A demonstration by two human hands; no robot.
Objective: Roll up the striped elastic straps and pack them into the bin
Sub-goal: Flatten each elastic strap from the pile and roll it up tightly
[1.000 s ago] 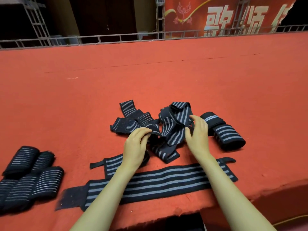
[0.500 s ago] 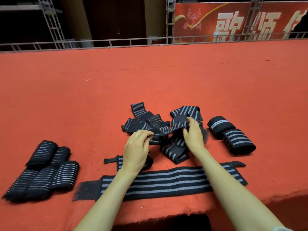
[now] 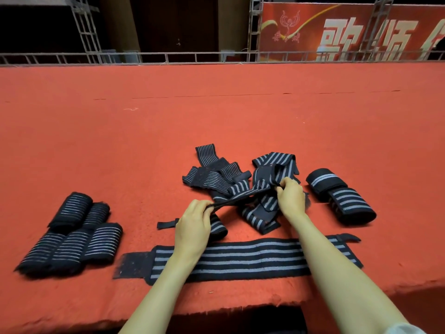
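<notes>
Red banner (image 3: 349, 32) behind grey metal railing (image 3: 168, 56)

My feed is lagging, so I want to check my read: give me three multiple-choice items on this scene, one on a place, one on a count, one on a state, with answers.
1. Where does the long flat strap lie?
A. along the near edge of the red surface, under both forearms
B. folded inside a bin
C. on the floor below

2. How many rolled straps lie right of the right hand?
A. one
B. two
C. four

3. The strap between the hands is:
A. rolled tight
B. stretched between the left hand and the right hand
C. lying untouched

Answers: 1 A, the forearms cross over it; 2 B, two rolls sit side by side there; 3 B, both hands grip it.
</notes>
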